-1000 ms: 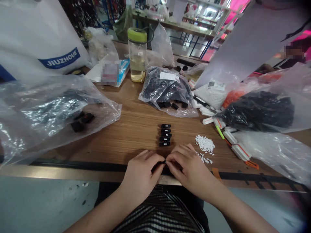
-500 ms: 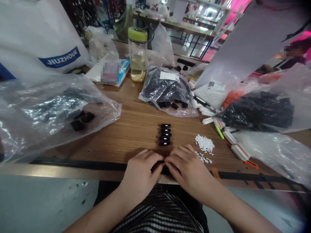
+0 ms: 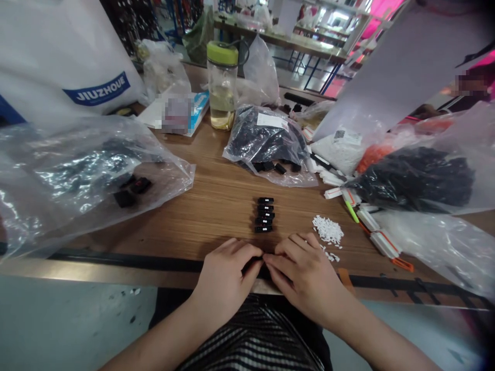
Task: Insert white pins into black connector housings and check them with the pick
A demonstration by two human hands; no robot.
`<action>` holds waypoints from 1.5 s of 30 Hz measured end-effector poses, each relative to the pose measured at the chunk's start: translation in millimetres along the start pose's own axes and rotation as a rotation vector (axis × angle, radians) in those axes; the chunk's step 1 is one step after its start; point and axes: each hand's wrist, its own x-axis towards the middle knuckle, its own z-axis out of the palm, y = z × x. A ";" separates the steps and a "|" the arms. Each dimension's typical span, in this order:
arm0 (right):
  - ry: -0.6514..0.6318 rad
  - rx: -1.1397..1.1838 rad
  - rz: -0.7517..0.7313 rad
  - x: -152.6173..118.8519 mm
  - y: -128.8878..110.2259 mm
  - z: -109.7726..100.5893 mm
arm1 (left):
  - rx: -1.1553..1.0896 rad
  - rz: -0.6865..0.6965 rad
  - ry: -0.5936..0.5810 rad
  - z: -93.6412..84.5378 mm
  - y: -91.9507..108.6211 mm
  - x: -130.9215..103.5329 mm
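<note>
My left hand (image 3: 228, 273) and my right hand (image 3: 299, 268) meet fingertip to fingertip at the table's front edge. Both are closed in a pinch around a small dark item that the fingers mostly cover. Just beyond them, several black parts with white dots (image 3: 265, 215) lie in a column on the wooden table (image 3: 216, 206). A pile of small white pieces (image 3: 328, 230) lies beside my right hand, and a tiny white speck shows at that hand's fingers.
Clear bags of black parts lie at the left (image 3: 88, 170), at the centre back (image 3: 268, 139) and at the right (image 3: 417, 175). A green-lidded bottle (image 3: 222, 87) stands behind. White-and-orange pieces (image 3: 382, 242) and a green pen-like item (image 3: 351, 211) lie at the right.
The fingers of my right hand have shifted slightly, and a white speck now shows between them. My left hand keeps its pinch. The whole view has moved a little.
</note>
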 end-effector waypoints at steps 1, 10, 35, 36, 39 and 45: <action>0.000 0.005 0.003 -0.1 0.0 0.3 | 0.001 0.002 0.000 -0.1 0.4 0.2; 0.055 0.134 0.078 -6.8 22.8 9.0 | 0.025 0.001 0.003 1.9 -1.5 -0.5; -0.081 -0.314 0.428 138.1 136.3 -11.9 | -0.078 -0.096 0.073 1.1 -1.9 -3.3; -0.086 -0.309 0.433 144.0 139.7 -8.2 | -0.075 -0.106 0.073 1.4 -2.1 -3.8; -0.095 -0.264 0.448 149.1 147.9 -7.0 | -0.069 -0.121 0.074 1.8 -2.2 -4.7; -0.089 -0.025 0.456 102.2 131.2 -37.5 | -0.075 -0.081 0.087 -0.2 -3.2 -3.4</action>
